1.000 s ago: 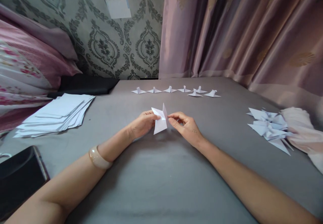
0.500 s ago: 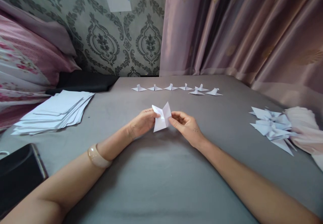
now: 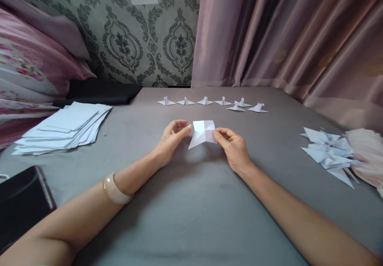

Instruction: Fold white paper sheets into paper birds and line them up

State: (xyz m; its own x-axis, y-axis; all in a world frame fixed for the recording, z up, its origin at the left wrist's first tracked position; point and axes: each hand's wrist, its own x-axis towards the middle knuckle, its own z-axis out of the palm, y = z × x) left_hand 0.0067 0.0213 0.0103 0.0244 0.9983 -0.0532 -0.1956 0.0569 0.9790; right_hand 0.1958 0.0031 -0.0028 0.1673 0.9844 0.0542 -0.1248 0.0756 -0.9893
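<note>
A small creased sheet of white paper [image 3: 204, 132], partly folded, hangs above the grey cloth in the middle of the view. My right hand [image 3: 235, 148] pinches its right edge between thumb and fingers. Just left of the paper is my left hand [image 3: 173, 138], its thumb and fingers apart, with a narrow gap to the paper. A pale bangle [image 3: 115, 190] circles my left wrist.
Several folded paper birds [image 3: 205, 101] stand in a row at the back. To the left lie a stack of white paper [image 3: 66, 126] and a black phone [image 3: 26, 206]. More folded paper pieces [image 3: 330, 150] are piled at right, beside pale fabric [image 3: 363, 150].
My left hand has let go of the paper and moved slightly left. The paper, in my right hand, has turned and opened flatter, shifting right. The camera view has shifted a little.
</note>
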